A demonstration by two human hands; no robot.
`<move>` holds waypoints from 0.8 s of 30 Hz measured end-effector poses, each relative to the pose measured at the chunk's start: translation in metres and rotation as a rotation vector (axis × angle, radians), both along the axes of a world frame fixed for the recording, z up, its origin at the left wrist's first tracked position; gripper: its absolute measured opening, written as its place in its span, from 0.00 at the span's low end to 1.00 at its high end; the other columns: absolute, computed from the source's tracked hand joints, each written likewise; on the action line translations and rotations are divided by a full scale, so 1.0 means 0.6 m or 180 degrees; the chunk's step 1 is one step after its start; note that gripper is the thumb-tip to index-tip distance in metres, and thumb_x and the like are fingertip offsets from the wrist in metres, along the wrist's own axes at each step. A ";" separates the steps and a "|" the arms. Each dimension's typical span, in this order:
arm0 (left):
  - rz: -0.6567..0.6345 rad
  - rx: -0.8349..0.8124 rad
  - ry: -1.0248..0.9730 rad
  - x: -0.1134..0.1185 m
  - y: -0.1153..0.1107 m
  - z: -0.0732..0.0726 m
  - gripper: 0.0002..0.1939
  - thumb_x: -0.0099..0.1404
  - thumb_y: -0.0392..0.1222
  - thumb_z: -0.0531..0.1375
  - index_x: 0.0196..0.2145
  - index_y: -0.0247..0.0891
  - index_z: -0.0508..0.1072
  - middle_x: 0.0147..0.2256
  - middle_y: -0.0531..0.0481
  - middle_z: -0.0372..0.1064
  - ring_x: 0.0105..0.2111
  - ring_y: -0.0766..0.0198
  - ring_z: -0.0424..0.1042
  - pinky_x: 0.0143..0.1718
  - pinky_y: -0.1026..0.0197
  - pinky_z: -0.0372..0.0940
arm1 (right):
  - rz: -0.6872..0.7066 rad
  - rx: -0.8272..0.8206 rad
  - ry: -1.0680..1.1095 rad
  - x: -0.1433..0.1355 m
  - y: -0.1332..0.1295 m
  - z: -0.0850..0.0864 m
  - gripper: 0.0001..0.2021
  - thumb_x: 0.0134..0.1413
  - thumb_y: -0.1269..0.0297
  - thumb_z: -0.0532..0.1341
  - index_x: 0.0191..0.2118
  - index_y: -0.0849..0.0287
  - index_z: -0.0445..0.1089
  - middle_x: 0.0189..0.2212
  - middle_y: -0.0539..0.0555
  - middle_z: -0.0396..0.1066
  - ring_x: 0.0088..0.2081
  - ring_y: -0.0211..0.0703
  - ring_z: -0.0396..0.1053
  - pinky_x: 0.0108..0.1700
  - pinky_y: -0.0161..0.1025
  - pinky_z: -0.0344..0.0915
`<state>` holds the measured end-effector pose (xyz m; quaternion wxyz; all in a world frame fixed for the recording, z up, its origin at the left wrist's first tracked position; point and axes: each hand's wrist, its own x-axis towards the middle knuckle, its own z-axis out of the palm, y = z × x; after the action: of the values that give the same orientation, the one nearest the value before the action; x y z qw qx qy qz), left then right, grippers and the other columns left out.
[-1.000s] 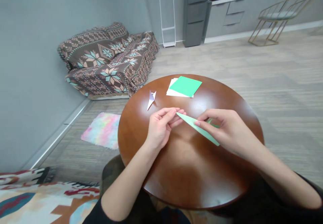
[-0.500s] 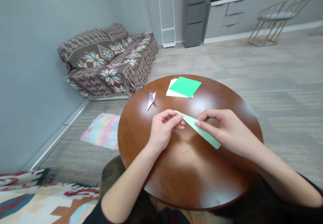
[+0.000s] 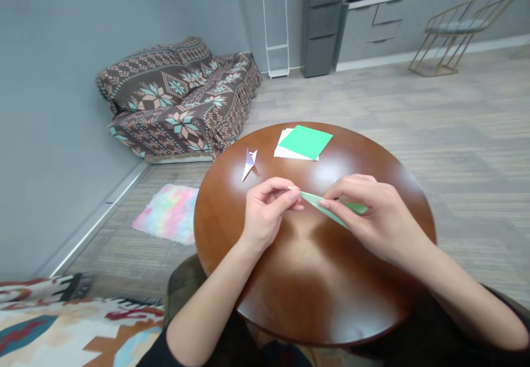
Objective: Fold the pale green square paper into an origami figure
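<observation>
Above the round wooden table (image 3: 298, 295), a folded light green sheet of paper (image 3: 314, 200) is held between both hands. My left hand (image 3: 271, 207) pinches its narrow tip between thumb and fingers. My right hand (image 3: 368, 207) grips it further along, thumb below and fingers on top; a greener part of the paper shows behind those fingers. The right hand hides some of the folds. Beyond the left hand stands a small purple and white folded paper figure (image 3: 249, 164). A stack of square paper sheets (image 3: 306, 142), bright green on top and white beneath, lies near the table's far edge.
A sofa (image 3: 178, 96) under a patterned cover stands against the left wall. On the floor left of the table lies a pastel fluffy rug (image 3: 168, 212). Farther back are a grey refrigerator (image 3: 323, 30), kitchen cabinets (image 3: 385, 25) and a gold wire chair (image 3: 459, 27).
My right hand has turned the folded paper, so its wide end is now mostly behind the hand and a greener part shows. The left hand keeps its pinch on the tip.
</observation>
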<state>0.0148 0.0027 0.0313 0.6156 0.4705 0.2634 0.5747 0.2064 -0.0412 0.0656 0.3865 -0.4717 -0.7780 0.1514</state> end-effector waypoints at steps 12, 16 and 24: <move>-0.0041 -0.0062 -0.0025 -0.002 -0.001 -0.001 0.05 0.56 0.37 0.70 0.28 0.36 0.78 0.28 0.53 0.71 0.26 0.72 0.71 0.25 0.71 0.71 | 0.0068 -0.0312 0.0103 -0.003 0.003 0.001 0.08 0.62 0.69 0.61 0.30 0.56 0.71 0.27 0.49 0.75 0.31 0.42 0.71 0.40 0.41 0.62; 0.0032 -0.0131 -0.0019 -0.001 -0.003 0.002 0.07 0.55 0.38 0.71 0.27 0.36 0.76 0.28 0.54 0.70 0.24 0.73 0.70 0.24 0.72 0.69 | 0.0132 -0.0429 0.0184 -0.004 0.002 0.006 0.09 0.62 0.68 0.61 0.29 0.56 0.71 0.26 0.49 0.75 0.30 0.41 0.70 0.36 0.39 0.63; 0.0369 -0.0600 -0.0199 -0.007 0.007 0.007 0.11 0.52 0.40 0.72 0.26 0.36 0.72 0.26 0.56 0.67 0.25 0.75 0.67 0.25 0.75 0.65 | 0.0163 -0.0793 0.0262 -0.005 0.000 0.008 0.10 0.62 0.66 0.60 0.29 0.57 0.72 0.28 0.51 0.76 0.31 0.42 0.72 0.36 0.39 0.64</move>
<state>0.0104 0.0068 0.0357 0.6308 0.3764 0.3237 0.5964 0.2034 -0.0410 0.0701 0.3525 -0.4895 -0.7484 0.2759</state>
